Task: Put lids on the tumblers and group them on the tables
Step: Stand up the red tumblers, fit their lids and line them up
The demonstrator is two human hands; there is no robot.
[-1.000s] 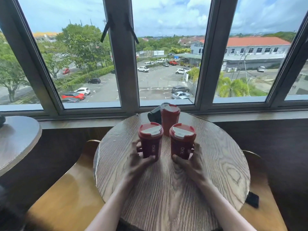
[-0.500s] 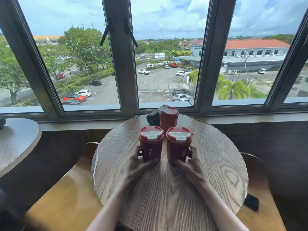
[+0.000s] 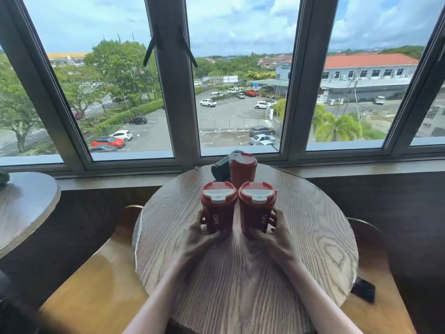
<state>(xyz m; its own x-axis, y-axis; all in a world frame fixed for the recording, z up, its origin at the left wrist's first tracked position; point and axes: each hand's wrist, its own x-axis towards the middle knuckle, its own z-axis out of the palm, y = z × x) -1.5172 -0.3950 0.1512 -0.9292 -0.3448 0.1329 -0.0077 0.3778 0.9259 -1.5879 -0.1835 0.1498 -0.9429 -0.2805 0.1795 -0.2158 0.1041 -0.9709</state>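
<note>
Three dark red tumblers with red and white lids stand on a round wooden table (image 3: 313, 249). My left hand (image 3: 199, 239) grips the base of the left tumbler (image 3: 218, 208). My right hand (image 3: 274, 237) grips the base of the right tumbler (image 3: 256, 208). The two held tumblers stand side by side with their lids touching or nearly so. The third tumbler (image 3: 242, 168) stands just behind them near the window, untouched. All three have lids on.
A dark object (image 3: 220, 168) lies behind the third tumbler at the table's far edge. Wooden chairs (image 3: 96, 285) flank the table. A second round table (image 3: 24, 208) is at the left. A dark phone-like item (image 3: 363, 289) rests on the right chair. Windows rise behind.
Both hands have slid their tumblers inward and slightly away from me, closing the gap between them; they now sit close in front of the third tumbler.
</note>
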